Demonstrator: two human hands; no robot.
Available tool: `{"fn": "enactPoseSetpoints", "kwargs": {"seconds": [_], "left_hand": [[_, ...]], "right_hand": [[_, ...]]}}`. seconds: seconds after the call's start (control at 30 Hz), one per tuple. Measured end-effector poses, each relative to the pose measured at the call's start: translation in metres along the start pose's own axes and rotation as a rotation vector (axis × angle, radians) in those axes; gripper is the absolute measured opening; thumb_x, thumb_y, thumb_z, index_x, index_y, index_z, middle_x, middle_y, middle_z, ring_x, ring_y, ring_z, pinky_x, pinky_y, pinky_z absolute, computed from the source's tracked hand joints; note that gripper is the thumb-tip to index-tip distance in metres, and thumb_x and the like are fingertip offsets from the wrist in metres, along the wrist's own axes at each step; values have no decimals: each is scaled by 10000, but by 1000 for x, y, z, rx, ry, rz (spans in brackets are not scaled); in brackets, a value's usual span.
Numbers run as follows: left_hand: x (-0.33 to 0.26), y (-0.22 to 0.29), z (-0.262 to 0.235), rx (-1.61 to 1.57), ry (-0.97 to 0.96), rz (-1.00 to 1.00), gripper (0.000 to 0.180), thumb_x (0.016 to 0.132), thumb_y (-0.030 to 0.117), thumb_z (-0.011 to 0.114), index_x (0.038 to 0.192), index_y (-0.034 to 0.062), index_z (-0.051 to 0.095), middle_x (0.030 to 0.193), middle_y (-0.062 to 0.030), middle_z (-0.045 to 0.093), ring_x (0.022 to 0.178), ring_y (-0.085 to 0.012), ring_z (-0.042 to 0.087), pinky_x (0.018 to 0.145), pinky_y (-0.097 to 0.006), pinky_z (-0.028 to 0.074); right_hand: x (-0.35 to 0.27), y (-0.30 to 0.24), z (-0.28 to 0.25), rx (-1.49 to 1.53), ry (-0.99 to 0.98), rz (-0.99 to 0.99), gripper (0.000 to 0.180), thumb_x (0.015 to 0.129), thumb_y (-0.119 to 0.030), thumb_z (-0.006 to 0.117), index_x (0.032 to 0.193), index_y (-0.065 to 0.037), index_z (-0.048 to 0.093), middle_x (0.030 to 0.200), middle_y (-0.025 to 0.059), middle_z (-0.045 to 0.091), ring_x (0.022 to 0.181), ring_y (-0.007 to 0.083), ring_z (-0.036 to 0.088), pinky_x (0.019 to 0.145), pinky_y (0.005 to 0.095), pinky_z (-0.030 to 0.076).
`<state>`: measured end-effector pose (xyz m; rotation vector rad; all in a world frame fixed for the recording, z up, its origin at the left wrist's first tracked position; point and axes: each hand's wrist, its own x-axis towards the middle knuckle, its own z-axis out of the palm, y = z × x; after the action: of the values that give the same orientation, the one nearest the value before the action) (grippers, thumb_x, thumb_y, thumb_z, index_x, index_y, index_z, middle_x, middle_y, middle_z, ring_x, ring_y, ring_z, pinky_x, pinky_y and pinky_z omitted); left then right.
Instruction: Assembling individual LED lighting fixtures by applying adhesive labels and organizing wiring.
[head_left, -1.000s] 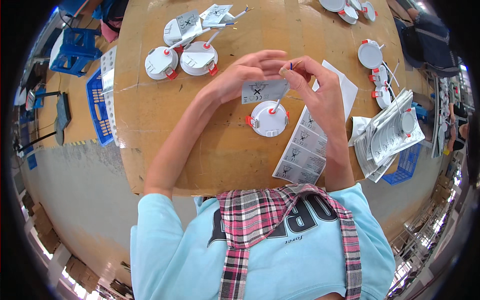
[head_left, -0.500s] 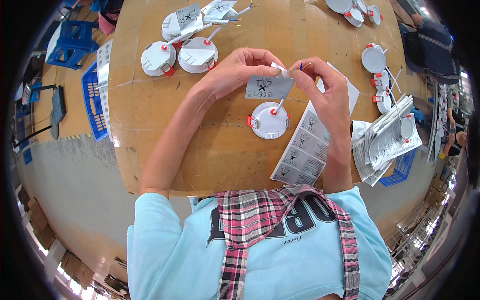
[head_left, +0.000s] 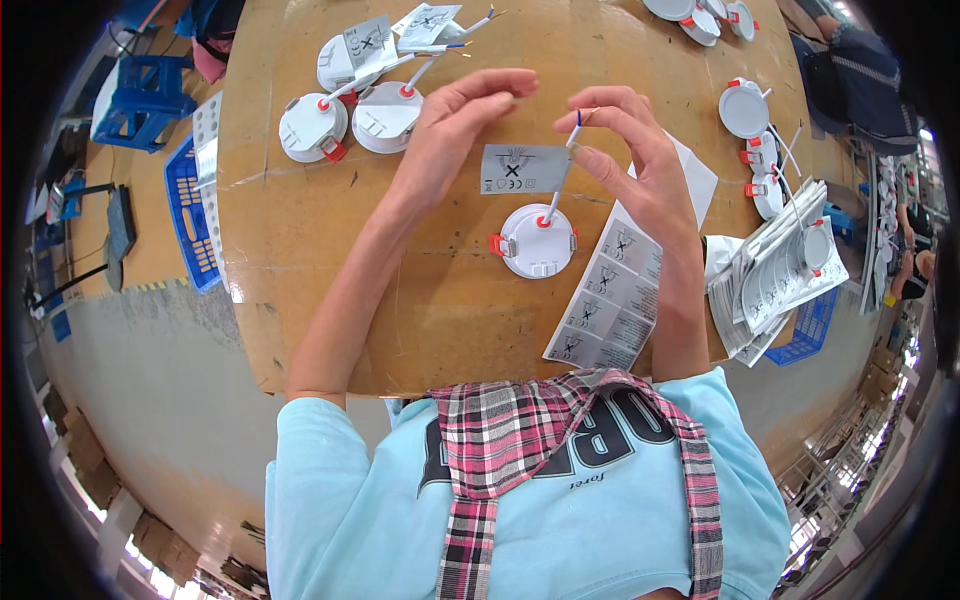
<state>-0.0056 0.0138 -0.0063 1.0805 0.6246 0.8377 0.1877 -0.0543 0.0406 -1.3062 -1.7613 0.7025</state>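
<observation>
A round white downlight with red-tipped spring clips lies on the table in front of me. Its white cable rises from the back toward my right hand. The thumb and fingers of that hand are at the cable's upper end, by the bare blue wire, and appear to pinch it loosely. A silver printed label hangs like a flag to the left of the cable. Up and to the left, my left hand is empty, its fingers stretched out and apart from the label.
A sheet of silver labels lies by my right forearm. Several downlights with labelled cables sit at the far left, others at the right. A stack of label sheets overhangs the right edge. A blue basket stands left.
My left hand has let go of the label and moved up and left. The right hand's fingers have loosened around the cable end, and the label now hangs flat beside the cable.
</observation>
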Motion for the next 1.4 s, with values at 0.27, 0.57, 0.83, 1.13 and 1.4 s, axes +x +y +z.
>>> {"fn": "enactPoseSetpoints", "kwargs": {"seconds": [0.27, 0.57, 0.83, 1.13, 1.4], "left_hand": [[1, 38, 28, 405, -79, 2, 237, 876, 182, 596, 1045, 23, 645, 962, -55, 662, 914, -138, 611, 874, -301, 447], [11, 34, 37, 575, -134, 62, 149, 816, 148, 691, 918, 43, 665, 850, -22, 671, 804, -97, 616, 755, -251, 487], [9, 38, 42, 607, -48, 26, 120, 808, 128, 698, 906, 62, 678, 773, -9, 655, 764, -77, 620, 703, -241, 491], [12, 43, 41, 673, -59, 0, 140, 808, 119, 700, 931, 54, 687, 782, -4, 648, 773, -74, 614, 717, -231, 488], [10, 46, 43, 505, -8, 57, 335, 905, 233, 568, 1134, -8, 606, 943, -64, 655, 922, -122, 594, 862, -267, 438]], "right_hand": [[-3, -5, -12, -68, -145, 131, 245, 772, -114, 690, 1004, -40, 667, 961, 90, 635, 956, 247, 542, 861, 351, 439], [-7, -16, -4, 14, -37, 382, 288, 752, -99, 708, 1023, -26, 642, 874, 96, 641, 820, 225, 609, 762, 331, 505], [-8, -20, -3, 9, 43, 352, 427, 747, -78, 700, 1142, -31, 542, 784, 82, 639, 813, 231, 628, 775, 336, 497], [-22, -45, -17, 210, -16, 345, 584, 738, 1, 671, 1276, -56, 452, 734, 44, 609, 742, 146, 603, 707, 265, 471], [-23, -36, -25, 515, -88, 343, 571, 760, 12, 660, 1289, -54, 456, 769, 12, 565, 729, 91, 548, 698, 242, 456]]}}
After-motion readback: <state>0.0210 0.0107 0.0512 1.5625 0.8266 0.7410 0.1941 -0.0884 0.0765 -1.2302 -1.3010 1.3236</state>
